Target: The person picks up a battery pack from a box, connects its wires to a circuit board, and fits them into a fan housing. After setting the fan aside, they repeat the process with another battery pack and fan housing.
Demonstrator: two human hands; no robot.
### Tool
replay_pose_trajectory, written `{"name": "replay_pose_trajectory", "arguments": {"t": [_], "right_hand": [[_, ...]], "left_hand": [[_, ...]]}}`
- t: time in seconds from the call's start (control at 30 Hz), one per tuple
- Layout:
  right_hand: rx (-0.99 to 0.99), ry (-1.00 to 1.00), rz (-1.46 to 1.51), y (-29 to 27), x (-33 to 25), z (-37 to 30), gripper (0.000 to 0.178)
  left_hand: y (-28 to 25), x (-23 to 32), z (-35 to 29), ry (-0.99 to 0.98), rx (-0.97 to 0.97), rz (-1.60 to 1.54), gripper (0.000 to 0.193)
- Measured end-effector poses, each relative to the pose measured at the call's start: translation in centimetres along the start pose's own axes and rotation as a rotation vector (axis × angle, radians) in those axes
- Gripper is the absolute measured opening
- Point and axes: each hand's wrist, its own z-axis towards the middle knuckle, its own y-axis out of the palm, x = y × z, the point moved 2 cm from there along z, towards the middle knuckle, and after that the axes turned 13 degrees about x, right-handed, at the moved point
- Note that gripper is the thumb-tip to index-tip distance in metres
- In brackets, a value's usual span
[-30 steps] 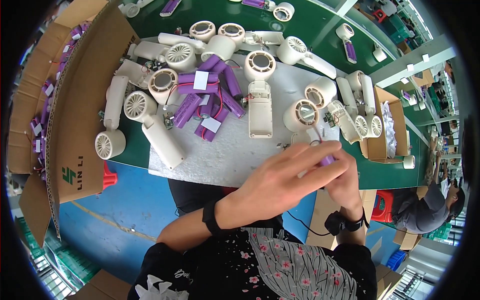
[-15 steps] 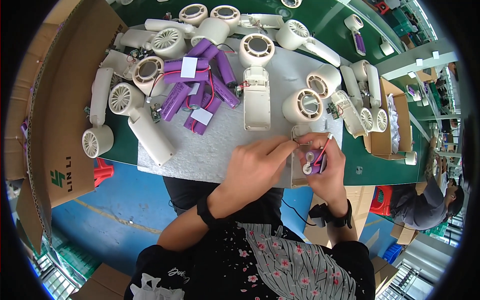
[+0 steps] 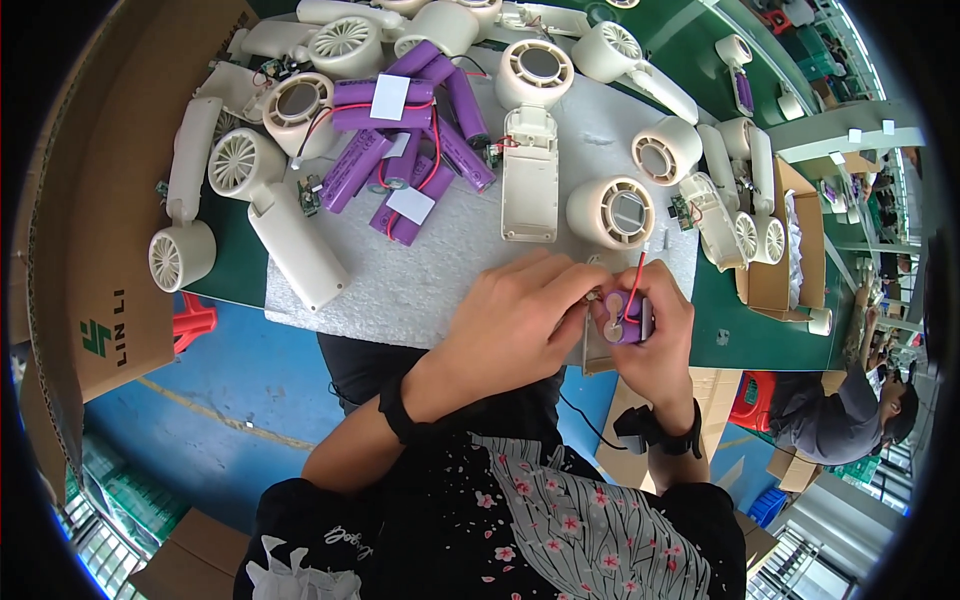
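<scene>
My right hand (image 3: 668, 325) is wrapped round a purple battery pack (image 3: 622, 330), its end facing up with a red wire (image 3: 636, 285) rising from it. My left hand (image 3: 515, 315) is closed in a pinch beside the pack; what its fingertips hold is too small to make out. Under both hands lies the open cream handle (image 3: 597, 357) of a handheld fan, whose round head (image 3: 610, 212) rests just beyond my fingers. Part of that handle is hidden by my hands. To the left, another handheld fan (image 3: 530, 185) lies with its handle shell open.
A pile of purple battery packs (image 3: 385, 160) with red wires lies on the grey foam sheet (image 3: 420, 285). Cream fans (image 3: 295, 240) surround it on the green table (image 3: 240, 265). A large cardboard box (image 3: 120, 220) stands left, a smaller carton (image 3: 812, 235) right. A person (image 3: 845, 410) sits further right.
The table's contents have shifted slightly in the view. My fingers have drawn in closer round the battery pack's end, and the red wire now stands more upright.
</scene>
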Motion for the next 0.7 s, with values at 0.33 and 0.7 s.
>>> {"name": "replay_pose_trajectory", "arguments": {"t": [0.33, 0.7], "right_hand": [[-0.061, -0.079, -0.076, -0.2, -0.9, 0.5, 0.03], [0.02, 0.039, -0.089, 0.1, -0.5, -0.9, 0.027]], "left_hand": [[-1.0, -0.4, -0.1, -0.192, -0.088, -0.214, 0.035], [0.3, 0.3, -2.2, -0.083, 0.168, -0.066, 0.033]]}}
